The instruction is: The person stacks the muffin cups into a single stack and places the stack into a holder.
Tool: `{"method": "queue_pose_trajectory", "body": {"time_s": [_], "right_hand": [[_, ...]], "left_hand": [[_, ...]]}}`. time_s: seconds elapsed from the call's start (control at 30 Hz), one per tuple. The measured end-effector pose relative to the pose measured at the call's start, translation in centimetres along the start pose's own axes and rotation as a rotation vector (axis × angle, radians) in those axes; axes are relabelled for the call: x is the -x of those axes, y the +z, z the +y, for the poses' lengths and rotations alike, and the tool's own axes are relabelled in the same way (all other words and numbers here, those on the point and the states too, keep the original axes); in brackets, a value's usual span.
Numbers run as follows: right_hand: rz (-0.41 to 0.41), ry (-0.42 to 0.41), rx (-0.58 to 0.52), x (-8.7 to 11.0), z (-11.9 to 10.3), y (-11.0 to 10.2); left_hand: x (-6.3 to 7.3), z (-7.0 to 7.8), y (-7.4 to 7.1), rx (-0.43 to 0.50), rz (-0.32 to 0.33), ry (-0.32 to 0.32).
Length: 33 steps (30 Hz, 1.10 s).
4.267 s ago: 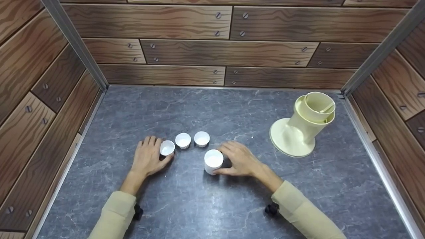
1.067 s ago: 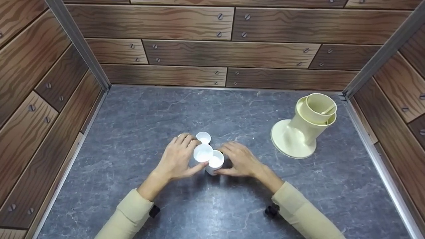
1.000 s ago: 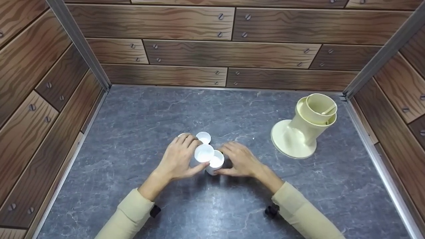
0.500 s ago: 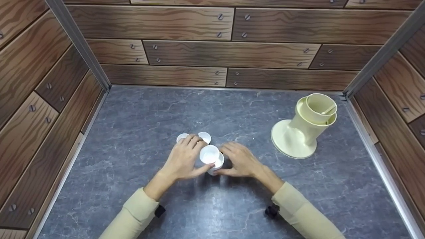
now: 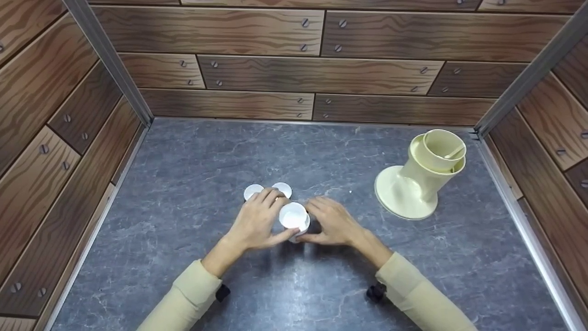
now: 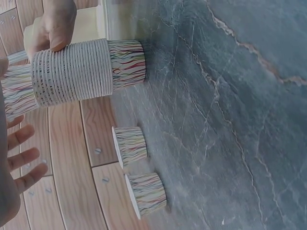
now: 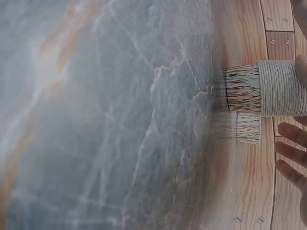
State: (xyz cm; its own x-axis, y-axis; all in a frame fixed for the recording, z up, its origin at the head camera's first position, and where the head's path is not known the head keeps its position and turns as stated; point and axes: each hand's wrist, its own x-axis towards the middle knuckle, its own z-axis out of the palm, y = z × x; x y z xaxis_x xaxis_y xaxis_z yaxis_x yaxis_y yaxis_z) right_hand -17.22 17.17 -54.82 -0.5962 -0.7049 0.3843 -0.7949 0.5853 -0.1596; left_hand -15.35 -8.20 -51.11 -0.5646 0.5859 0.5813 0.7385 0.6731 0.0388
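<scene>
My left hand (image 5: pixel 257 223) holds a white paper baking cup (image 5: pixel 292 214) by its sides, thumb at the near side. Wavy coloured lines cover that cup's outside in the left wrist view. It sits right at the mouth of a tall stack of nested paper baking cups (image 6: pixel 72 72), overlapping the rim; how deep it goes in cannot be told. Beside the stack, my right hand (image 5: pixel 333 221) grips it upright on the table. Two single baking cups stand just behind my left fingers: one on the left (image 5: pixel 252 191), one on the right (image 5: pixel 283 188).
A cream plastic holder (image 5: pixel 418 184) with a round base and a tilted tube stands at the right rear. Wood-patterned walls (image 5: pixel 257 73) enclose the grey marbled table (image 5: pixel 206 151) at the back and both sides.
Since the earliest frame, my left hand has lifted the leftmost cup and carried it right to the stack. Lately it moved slightly right and nearer, over the stack. My right hand stays put.
</scene>
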Motion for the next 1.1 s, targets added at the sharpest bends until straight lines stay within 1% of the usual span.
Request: {"method": "queue_pose_trajectory", "body": {"time_s": [0.2, 0.37, 0.7, 0.87, 1.1], "right_hand": [[0.025, -0.010, -0.002, 0.0, 0.1, 0.0], [0.027, -0.012, 0.003, -0.1, 0.1, 0.0], [0.001, 0.000, -0.014, 0.0, 0.0, 0.0], [-0.014, 0.010, -0.005, 0.0, 0.0, -0.1], [0.013, -0.002, -0.009, 0.0, 0.1, 0.1]], "left_hand": [[-0.2, 0.0, 0.3, 0.017, 0.007, 0.007], [-0.2, 0.0, 0.5, 0.015, -0.010, 0.005], [0.4, 0.0, 1.2, -0.001, -0.030, 0.003], [0.5, 0.1, 1.6, 0.004, -0.040, -0.003], [0.7, 0.1, 2.1, 0.002, -0.039, -0.003]]}}
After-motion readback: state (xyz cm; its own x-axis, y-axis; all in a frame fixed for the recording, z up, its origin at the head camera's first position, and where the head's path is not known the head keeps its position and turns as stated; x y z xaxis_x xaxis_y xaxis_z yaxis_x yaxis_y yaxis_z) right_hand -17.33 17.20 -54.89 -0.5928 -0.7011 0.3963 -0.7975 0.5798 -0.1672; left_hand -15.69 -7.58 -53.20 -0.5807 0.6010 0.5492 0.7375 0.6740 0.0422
